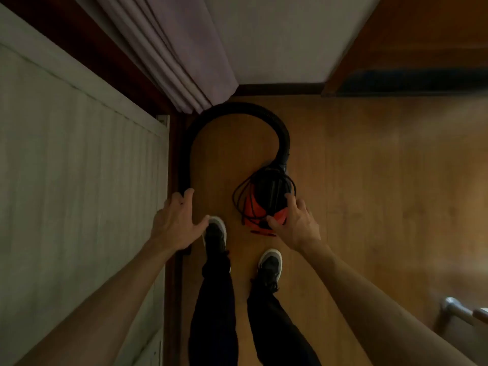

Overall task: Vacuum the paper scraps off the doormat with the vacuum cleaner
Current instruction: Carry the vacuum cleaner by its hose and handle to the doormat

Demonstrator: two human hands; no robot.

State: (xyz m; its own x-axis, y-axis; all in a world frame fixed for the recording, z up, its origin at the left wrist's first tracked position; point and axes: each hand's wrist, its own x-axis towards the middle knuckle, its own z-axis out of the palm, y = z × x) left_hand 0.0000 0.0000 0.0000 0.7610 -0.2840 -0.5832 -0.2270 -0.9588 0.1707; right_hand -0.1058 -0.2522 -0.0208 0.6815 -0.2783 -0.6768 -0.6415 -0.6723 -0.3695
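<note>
Most of the view is wooden floor (pixel 369 180), bounded on the left by a pale ribbed panel (pixel 79 167) and at the far edge by a white wall, where a folded curtain (pixel 184 48) hangs into the far-left corner. A black hose (pixel 284 136) makes a wide loop over the floor, from the curtain's foot round to the vacuum cleaner (pixel 256 210). This red-and-black canister stands on the floor near that corner, just ahead of the right shoe (pixel 270 265). Its casing is closed, so what it contains cannot be seen. A dark cord (pixel 237 196) is wound loosely about the casing.

The left hand (pixel 174 223) has its fingers hooked over the hose's other run along the left edge of the floor, thumb splayed wide above the left shoe (pixel 215 233). How firm that grip is cannot be told. The right hand (pixel 295 223) clasps the canister's near side, fingers spread and bent, thumb on the red shell.

Dim light blurs the canister's details. A metal fitting (pixel 454 307) at the near-right edge is cut off and unidentifiable.
</note>
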